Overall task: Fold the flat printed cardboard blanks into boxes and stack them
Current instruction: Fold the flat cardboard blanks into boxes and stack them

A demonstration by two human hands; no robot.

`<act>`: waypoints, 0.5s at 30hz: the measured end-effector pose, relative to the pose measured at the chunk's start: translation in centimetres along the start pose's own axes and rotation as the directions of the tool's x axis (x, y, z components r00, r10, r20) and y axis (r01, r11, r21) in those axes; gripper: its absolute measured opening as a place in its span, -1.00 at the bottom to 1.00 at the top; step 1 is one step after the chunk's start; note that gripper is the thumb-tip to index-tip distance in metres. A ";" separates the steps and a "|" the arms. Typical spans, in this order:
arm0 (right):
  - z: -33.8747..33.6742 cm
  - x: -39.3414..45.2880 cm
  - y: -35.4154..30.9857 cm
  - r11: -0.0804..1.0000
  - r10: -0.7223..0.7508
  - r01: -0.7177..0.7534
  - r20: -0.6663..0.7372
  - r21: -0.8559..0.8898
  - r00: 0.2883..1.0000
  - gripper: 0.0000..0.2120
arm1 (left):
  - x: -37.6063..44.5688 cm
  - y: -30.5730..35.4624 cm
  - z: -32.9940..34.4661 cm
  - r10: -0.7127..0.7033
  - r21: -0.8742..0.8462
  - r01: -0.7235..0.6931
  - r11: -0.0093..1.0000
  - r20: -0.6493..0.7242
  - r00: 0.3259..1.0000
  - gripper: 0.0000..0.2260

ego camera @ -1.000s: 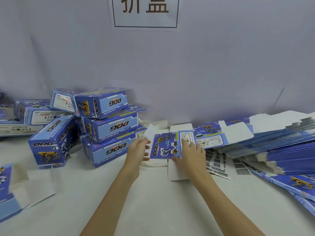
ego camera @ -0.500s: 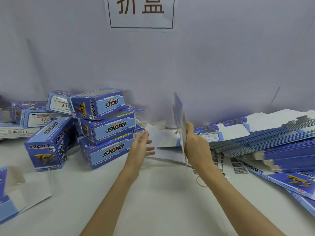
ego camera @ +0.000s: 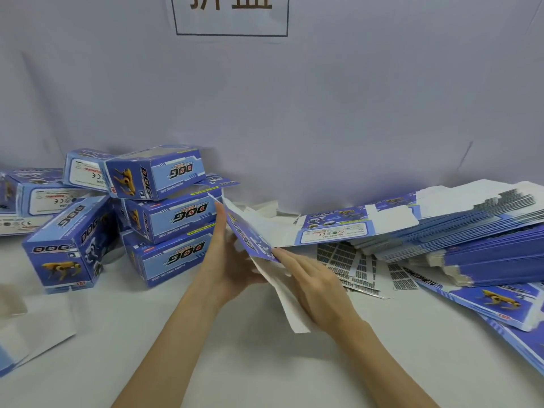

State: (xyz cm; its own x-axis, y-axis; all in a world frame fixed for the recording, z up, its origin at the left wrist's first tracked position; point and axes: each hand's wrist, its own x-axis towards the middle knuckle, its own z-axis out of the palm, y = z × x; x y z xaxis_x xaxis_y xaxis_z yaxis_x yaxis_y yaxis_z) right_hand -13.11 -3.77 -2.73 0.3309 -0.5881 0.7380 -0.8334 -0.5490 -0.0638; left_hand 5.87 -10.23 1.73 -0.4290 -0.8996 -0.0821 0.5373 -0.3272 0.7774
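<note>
Centrally, just above the white table (ego camera: 265, 363), both hands work one cardboard blank (ego camera: 250, 234), which is tilted up off the surface with its blue printed face turned toward the right and its white inner flaps hanging down toward the near side. The left hand (ego camera: 229, 260) is raised on the left of the blank, fingers fairly straight and pointing up along the sheet, with the thumb side against it; whether it truly pinches the card cannot be told. The right hand (ego camera: 312, 287) lies on the right side of the blank, fingers extended and pressed flat along the white flap, fingertips reaching the lower edge of the blue panel.

To the left, folded boxes (ego camera: 170, 213) stand in a stack of three, each printed with "DOG" and a yellow robot dog, the top one skewed on the others. Another folded box (ego camera: 67, 245) stands just left of the stack, and more boxes (ego camera: 38, 195) lie farther left against the wall. On the right, a thick pile of flat blanks (ego camera: 441, 231) is fanned out along the table, with a few loose blanks (ego camera: 494, 301) spread nearer, printed side up. Small sheets of barcode stickers (ego camera: 359, 269) lie between the hands and the pile. A partly seen flat blank (ego camera: 32, 334) rests at the near left edge. On the pale wall behind, a paper sign (ego camera: 232, 16) with dark characters is cut off by the top of the view.
</note>
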 end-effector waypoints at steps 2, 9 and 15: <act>0.1 -0.1 0.0 0.999 -0.039 0.038 -0.035 -0.024 0.999 -0.54 | -0.1 -0.1 0.2 0.028 -0.027 -0.028 0.999 -0.032 0.999 -0.07; 0.1 -0.2 -0.3 0.999 -0.017 0.019 -0.070 0.035 0.997 -0.50 | -0.4 -0.7 1.4 0.090 -0.071 -0.090 0.993 -0.004 0.996 -0.01; 0.4 -0.3 -0.5 0.999 0.007 -0.003 -0.123 0.034 0.992 -0.47 | -0.3 -0.7 0.6 0.099 -0.119 -0.082 0.990 0.141 0.985 -0.16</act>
State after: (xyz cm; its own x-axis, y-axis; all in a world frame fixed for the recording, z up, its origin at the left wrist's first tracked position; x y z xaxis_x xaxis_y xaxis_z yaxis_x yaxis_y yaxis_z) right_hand -12.62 -3.58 -3.18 0.2678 -0.5148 0.8144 -0.8189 -0.5670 -0.0891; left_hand 5.15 -9.58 1.59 -0.4720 -0.8776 0.0841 0.6532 -0.2840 0.7019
